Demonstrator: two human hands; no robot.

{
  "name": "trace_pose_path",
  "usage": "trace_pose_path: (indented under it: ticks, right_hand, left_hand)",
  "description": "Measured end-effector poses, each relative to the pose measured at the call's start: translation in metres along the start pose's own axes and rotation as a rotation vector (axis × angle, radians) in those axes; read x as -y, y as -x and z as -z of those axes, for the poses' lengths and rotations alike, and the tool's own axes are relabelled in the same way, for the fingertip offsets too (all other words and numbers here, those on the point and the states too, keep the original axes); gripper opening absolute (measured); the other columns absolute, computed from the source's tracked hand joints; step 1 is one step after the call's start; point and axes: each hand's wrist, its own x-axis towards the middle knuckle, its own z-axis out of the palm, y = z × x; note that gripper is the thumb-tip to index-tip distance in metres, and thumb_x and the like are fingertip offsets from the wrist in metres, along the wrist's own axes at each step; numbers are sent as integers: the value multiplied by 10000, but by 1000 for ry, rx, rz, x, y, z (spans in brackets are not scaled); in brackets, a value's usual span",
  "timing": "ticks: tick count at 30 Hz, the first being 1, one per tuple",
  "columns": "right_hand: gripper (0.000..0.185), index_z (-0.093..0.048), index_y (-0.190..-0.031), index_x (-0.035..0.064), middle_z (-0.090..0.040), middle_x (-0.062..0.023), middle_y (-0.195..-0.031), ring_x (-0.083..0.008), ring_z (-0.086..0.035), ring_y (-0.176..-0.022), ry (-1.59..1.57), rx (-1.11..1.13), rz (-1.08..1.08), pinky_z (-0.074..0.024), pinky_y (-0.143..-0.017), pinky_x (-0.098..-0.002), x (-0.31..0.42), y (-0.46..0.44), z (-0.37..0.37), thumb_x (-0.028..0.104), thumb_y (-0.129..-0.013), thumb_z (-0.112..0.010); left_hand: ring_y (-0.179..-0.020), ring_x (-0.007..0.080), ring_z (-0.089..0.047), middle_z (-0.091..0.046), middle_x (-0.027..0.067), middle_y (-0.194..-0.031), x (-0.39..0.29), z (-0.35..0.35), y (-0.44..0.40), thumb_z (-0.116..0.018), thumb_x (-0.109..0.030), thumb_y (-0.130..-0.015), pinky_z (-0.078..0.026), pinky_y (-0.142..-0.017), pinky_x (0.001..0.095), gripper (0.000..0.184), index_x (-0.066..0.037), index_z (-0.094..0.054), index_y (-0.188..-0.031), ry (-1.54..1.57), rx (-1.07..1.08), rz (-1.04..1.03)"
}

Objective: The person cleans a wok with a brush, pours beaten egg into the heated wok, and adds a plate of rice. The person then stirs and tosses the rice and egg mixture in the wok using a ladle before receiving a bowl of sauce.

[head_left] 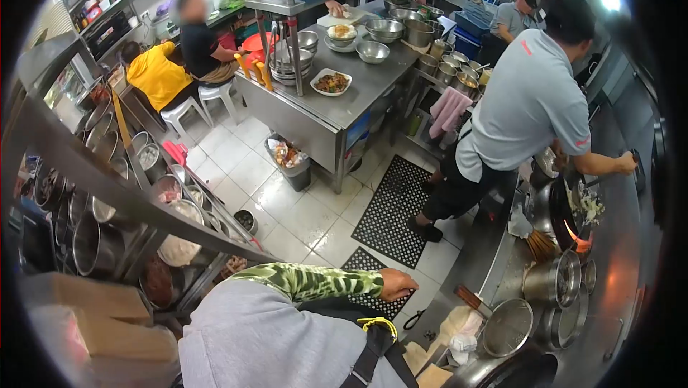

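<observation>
At the bottom, my left arm in a green camouflage sleeve (308, 282) reaches across to the right, in front of my grey shirt (265, 338). My left hand (398, 285) hangs over the floor and a black rubber mat, its fingers curled together. Nothing shows in it, though the palm side is hidden. Nearest to it on the right are a wire strainer (507, 327) with a wooden handle and a pale crumpled cloth (459, 327) by the stove. My right hand is out of view.
A co-worker in a grey shirt (527, 101) works at a wok (555, 209) with a flame beside it. The steel table (322, 119) bears a plate of food (331, 83). A bin (290, 162) stands on the tiles. Racks of pots (100, 245) line the left.
</observation>
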Motion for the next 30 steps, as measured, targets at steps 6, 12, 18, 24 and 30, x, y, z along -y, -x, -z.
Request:
trace_pose_path:
  ticks: [6, 12, 18, 24, 30]
  right_hand:
    - [412, -513, -1244, 80, -567, -69, -676, -164, -471, -510, 17, 32, -5, -373, -479, -309, 13, -7, -58, 353, -936, -495]
    - [414, -525, -1214, 69, -574, -82, -685, -181, -483, -528, 36, 42, 1, -381, -499, -324, 18, -8, -81, 370, -931, -494]
    - [420, -536, -1185, 58, -581, -96, -694, -197, -496, -547, 50, 45, 14, -389, -518, -339, 18, -13, -87, 387, -927, -493]
    - [429, -547, -1155, 48, -588, -109, -703, -214, -508, -565, 60, 53, 13, -397, -538, -354, 20, -17, -90, 404, -922, -492]
    - [442, -559, -1125, 37, -595, -122, -712, -230, -521, -584, 63, 49, 7, -405, -557, -369, 20, -19, -90, 422, -918, -491]
  left_hand:
    - [-965, 337, -609, -635, 150, -1035, 38, 45, 25, -573, -157, -858, -492, -834, 434, 310, -90, -599, -1160, -27, -60, 52]
    - [-1020, 336, -603, -627, 156, -1126, 49, 37, 53, -556, -148, -864, -492, -872, 424, 314, -75, -598, -1166, 28, -37, 58]
    - [-1038, 336, -595, -628, 148, -1138, 38, 34, 68, -563, -153, -860, -486, -892, 423, 319, -82, -605, -1168, 73, 36, 113]
    - [-1032, 344, -594, -629, 155, -1125, 42, 41, 78, -571, -162, -853, -485, -883, 430, 329, -88, -604, -1173, 58, 16, 137]
    - [-841, 345, -635, -659, 154, -887, 92, 49, 88, -552, -124, -826, -505, -727, 439, 304, -39, -612, -1112, 2, -210, 129]
